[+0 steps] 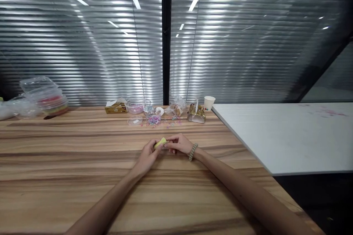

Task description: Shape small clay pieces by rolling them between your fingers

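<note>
Where both hands meet: near the middle of the wooden counter (68,161), well in from every edge.
Yellow clay-like piece (160,143): between the hands, tilted up toward the right; whether it touches the wood, I cannot tell.
Left hand (146,156): fingers curled closely around the piece, thumb on the near side.
Right hand (179,143): fingers bent, tips drawn together at the piece's right end; whether they grip it or only touch, I cannot tell. A coiled bracelet (193,152) rings the wrist.
Room around the hands: a broad stretch of wood grain on the left, a narrower band ahead.
Back edge: gold box (116,108), bead-filled clear container (153,118), gold foil packet (196,115) and, by the far right corner, a paper cup (209,103).
Far left: stacked plastic tubs (52,99).
Right edge: slants outward toward the viewer, a white table (298,136) just beyond; the right forearm lies inside it.
</note>
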Motion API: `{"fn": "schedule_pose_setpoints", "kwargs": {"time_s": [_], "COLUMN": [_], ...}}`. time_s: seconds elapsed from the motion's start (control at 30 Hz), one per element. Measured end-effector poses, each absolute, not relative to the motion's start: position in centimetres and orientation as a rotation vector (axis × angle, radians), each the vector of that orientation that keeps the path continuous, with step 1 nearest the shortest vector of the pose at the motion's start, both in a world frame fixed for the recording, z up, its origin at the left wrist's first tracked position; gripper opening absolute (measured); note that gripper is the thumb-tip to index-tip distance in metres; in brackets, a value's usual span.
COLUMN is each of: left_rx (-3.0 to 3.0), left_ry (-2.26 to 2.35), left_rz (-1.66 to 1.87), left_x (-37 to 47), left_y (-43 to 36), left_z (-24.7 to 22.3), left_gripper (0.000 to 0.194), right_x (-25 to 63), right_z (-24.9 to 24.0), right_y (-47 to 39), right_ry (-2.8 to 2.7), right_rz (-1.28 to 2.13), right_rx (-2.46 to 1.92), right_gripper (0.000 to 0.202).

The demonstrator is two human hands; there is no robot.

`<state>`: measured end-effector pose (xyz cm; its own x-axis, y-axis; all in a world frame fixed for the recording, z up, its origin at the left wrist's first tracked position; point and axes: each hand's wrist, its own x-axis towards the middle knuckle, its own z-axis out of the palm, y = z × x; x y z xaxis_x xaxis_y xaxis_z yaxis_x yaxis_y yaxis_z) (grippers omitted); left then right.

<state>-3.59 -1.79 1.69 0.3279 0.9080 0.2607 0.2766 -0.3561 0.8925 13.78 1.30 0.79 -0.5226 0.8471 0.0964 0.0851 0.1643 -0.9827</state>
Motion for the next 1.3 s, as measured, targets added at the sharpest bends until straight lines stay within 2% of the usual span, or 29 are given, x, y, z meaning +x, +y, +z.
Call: {"fn": "schedule_pose_setpoints", "kwargs": {"time_s": [0.23, 0.47, 0.73, 0.93, 1.3], "left_rx": [1.775, 1.753, 1.661, 1.542, 1.341], "left_ry": [1.342, 1.401, 1.446, 1.345, 1.272], "left_rz": [1.318, 1.556, 1.548, 1.470, 1.326], "left_x": [-3.9, -4.2, -4.2, -4.0, -3.6], "left_y": [-1.4, -1.2, -1.1, -0.9, -1.5], "left_z": [1.2, 0.9, 1.1, 0.8, 1.8], "left_gripper": [0.027, 0.025, 0.025, 0.029, 0.040], "right_x": [13.9, 11.8, 11.2, 11.3, 12.1], "right_z": [1.3, 1.3, 1.1, 1.7, 2.5], "right_y": [1.5, 0.1, 0.0, 0.1, 0.2], "right_ry": [-1.602, -1.562, -1.248, -0.963, -0.925], "right_rz": [1.531, 1.497, 1.536, 1.527, 1.666], "right_rx": [-0.921, -0.840, -0.840, -0.643, -0.544], "right_gripper": [0.037, 0.030, 0.031, 0.028, 0.028]}}
